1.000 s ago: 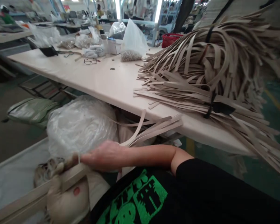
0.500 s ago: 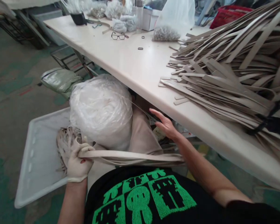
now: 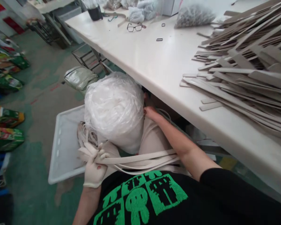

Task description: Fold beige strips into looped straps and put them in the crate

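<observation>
My left hand (image 3: 96,167), in a pale glove with a hole in it, is closed round a bundle of flat beige straps (image 3: 140,158). The straps run across my lap to the right, passing under my right forearm. A large clear plastic bag with white contents (image 3: 114,107) rests against my legs. My bare right hand (image 3: 151,113) is at the bag's right side, close to the table edge. Its fingers look curled in, and what they hold is hidden. Behind the left hand, more straps (image 3: 86,132) lie in a white plastic crate (image 3: 58,147).
A white table (image 3: 154,59) stretches along the right, its edge near my arm. On it lie a big pile of straps (image 3: 245,81), eyeglasses (image 3: 134,28), a small black buckle (image 3: 159,39) and a bag of small parts (image 3: 194,15). A greenish sack (image 3: 81,77) sits on the floor.
My right hand has gone from open in the air to the bag's right side, its fingers now curled. My left hand still grips the straps. The view has shifted left.
</observation>
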The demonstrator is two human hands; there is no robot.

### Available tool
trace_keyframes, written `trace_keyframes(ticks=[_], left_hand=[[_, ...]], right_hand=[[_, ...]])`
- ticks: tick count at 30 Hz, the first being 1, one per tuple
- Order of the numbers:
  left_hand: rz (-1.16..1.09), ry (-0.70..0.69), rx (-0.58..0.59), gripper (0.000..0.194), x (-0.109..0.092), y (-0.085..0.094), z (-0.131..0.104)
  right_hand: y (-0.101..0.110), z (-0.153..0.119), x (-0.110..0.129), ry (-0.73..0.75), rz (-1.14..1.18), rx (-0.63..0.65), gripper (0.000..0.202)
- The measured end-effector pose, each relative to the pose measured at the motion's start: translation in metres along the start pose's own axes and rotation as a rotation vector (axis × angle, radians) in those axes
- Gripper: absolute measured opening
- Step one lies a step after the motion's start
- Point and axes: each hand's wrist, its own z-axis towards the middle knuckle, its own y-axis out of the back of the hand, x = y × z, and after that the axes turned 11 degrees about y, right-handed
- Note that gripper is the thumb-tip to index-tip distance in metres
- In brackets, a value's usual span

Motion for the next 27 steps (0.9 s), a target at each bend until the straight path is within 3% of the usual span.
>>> trace_keyframes(ticks=[3, 6, 9, 12, 14, 16, 22, 27], left_hand=[[0.086, -0.065, -0.003, 0.02, 0.01, -0.025, 0.008], [0.243, -0.062, 0.117, 0.015, 0.027, -0.046, 0.021], [0.4, -0.038, 0.223, 0.024, 0.05, -0.059, 0.031], [0.511, -0.057, 0.257, 0.026, 0.072, -0.06, 0.034], [0.597, -0.063, 0.283, 0.024, 0.082, -0.058, 0.031], [0.661, -0.05, 0.322, 0.025, 0.088, -0.056, 0.026], [0.641, 0.059, 0.484, 0.042, 0.103, -0.061, 0.009], [0.557, 0.125, 0.547, 0.043, 0.111, -0.055, 0.008]], right_hand=[[-0.001, -0.034, 0.006, 0.012, -0.021, -0.098, 0.024], [0.009, -0.07, 0.031, 0.162, 0.144, -0.273, 0.016], [0.033, -0.094, 0.078, 0.365, 0.435, -0.1, 0.017], [0.055, -0.098, 0.131, 0.541, 0.61, 0.144, 0.017], [0.064, -0.091, 0.158, 0.567, 0.791, 0.302, 0.022], [0.068, -0.08, 0.175, 0.551, 0.946, 0.36, 0.028], [0.048, -0.048, 0.186, 0.544, 1.051, 0.186, 0.032], [0.017, -0.034, 0.173, 0.451, 1.018, -0.1, 0.033]])
